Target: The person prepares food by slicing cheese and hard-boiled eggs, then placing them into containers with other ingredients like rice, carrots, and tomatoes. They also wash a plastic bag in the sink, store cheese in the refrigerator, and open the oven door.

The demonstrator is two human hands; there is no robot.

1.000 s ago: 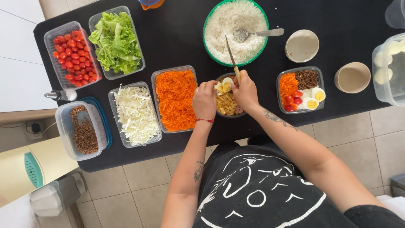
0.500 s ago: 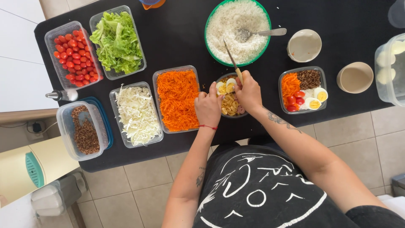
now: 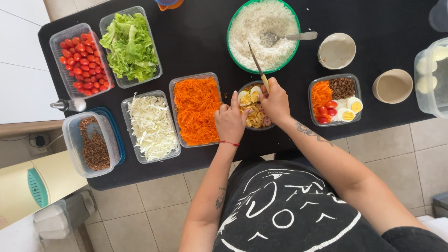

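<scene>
Right hand (image 3: 275, 102) holds the knife (image 3: 258, 67), lowered since before over the pasta bowl (image 3: 255, 116); left hand (image 3: 230, 122) now grips its rim.

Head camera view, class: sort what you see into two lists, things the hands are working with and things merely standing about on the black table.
In use: left hand; right hand; wooden-handled knife; small round bowl of pasta and egg.

Standing about: green bowl of white rice; clear tub of grated carrot; clear tub of lettuce; clear tub of cherry tomatoes.

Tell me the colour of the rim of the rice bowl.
Green: the rice bowl has a green rim, seen clearly in the head view.
</scene>
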